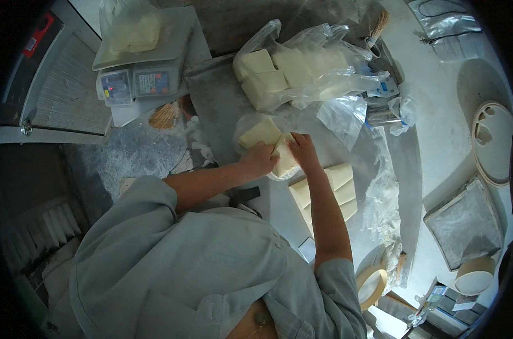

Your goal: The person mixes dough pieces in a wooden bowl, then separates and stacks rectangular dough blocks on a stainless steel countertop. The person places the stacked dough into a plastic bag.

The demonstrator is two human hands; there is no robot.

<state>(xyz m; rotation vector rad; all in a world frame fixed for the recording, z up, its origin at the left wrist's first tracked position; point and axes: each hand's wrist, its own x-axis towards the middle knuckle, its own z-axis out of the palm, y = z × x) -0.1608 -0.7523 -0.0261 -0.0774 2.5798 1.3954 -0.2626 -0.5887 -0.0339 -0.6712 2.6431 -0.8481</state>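
Both hands are at work over the grey table (212, 90), close together on a small clear plastic bag (286, 120) that holds pale dough-like slabs. The left hand (258, 160) has its fingers curled in against the lower left edge of the nearer slab (284, 156), while the right hand (304, 151) grips that slab's right side from above, fingers bent; the exact place of each thumb is hard to make out. A second slab (260, 133) lies in the bag just beyond the left hand. Near the right forearm, flat on the table, is a pale sheet (341, 186) scored or split into sections, partly covered by that arm. Farther off, a large clear bag (324, 79) contains several square pale blocks (265, 82). White flour (380, 198) is strewn along the table's right part, with a round wooden-coloured hoop (372, 287) near its lower end. To the left, two lidded plastic boxes (152, 82) sit side by side beneath a translucent board (180, 34).
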